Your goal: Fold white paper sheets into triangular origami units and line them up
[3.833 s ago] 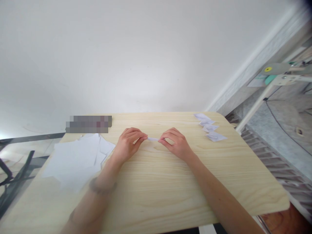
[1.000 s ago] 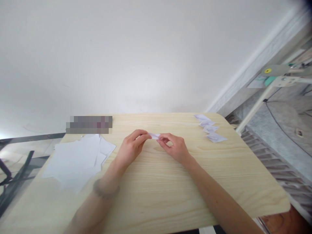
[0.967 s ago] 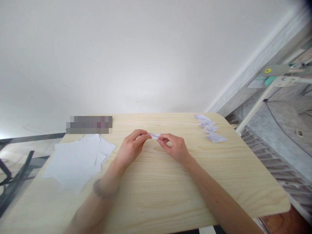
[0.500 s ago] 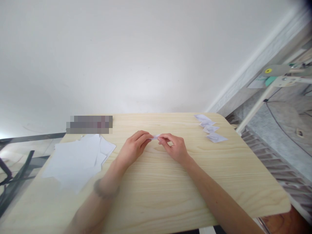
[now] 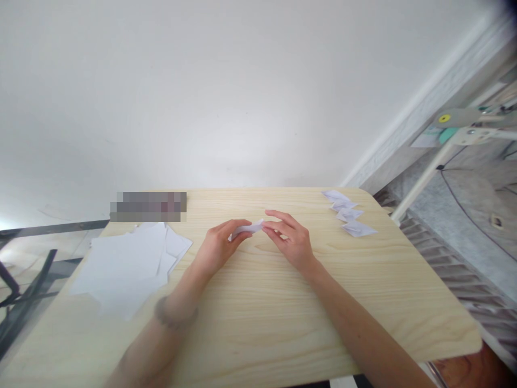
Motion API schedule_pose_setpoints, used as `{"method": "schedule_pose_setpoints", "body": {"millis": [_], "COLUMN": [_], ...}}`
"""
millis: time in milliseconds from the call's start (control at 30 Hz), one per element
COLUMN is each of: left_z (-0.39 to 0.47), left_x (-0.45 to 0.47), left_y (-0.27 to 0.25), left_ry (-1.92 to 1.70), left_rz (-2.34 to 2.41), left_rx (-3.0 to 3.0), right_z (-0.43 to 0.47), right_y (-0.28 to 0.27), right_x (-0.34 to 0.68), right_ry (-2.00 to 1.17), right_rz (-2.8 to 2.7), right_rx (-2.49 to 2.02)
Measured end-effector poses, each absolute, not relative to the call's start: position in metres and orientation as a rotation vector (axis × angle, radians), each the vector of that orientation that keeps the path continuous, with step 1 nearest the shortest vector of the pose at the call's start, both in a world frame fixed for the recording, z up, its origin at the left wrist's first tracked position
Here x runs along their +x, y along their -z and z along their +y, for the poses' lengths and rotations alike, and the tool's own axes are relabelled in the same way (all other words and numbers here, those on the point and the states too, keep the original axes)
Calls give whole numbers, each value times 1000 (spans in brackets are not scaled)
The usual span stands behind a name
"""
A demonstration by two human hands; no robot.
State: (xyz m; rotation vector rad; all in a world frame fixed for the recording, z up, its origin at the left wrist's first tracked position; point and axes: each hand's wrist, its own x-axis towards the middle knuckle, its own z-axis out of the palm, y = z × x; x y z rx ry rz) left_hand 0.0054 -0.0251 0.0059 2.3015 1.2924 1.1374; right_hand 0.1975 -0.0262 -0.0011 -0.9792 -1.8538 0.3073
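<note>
A small folded piece of white paper [image 5: 245, 230] is pinched between both of my hands over the middle of the light wooden table [image 5: 258, 312]. My left hand [image 5: 220, 245] grips its left end with thumb and fingers. My right hand [image 5: 288, 240] holds its right tip, with the upper fingers stretched out above it. The paper is lifted slightly off the tabletop and partly hidden by my fingers.
A loose stack of white paper sheets [image 5: 127, 267] lies at the left of the table. Several folded white paper pieces [image 5: 349, 214] sit in a row near the far right corner. A blurred dark object [image 5: 147, 206] lies at the back left. A white wall rises behind.
The folded paper has turned and now shows more of its white face toward the left. My right hand's upper fingers have spread out above it. Both hands stay at the table's middle.
</note>
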Motion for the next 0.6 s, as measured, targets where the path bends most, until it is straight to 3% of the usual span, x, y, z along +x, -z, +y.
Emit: {"method": "schedule_pose_setpoints", "body": {"millis": [600], "left_z": [-23], "left_x": [4], "left_y": [-5], "left_ry": [-1113], "left_rz": [1069], "left_rx": [2437], "right_z": [-26], "right_y": [2], "right_x": [198], "right_ry": [-448], "right_rz": [-1939], "right_rx": [-1081]}}
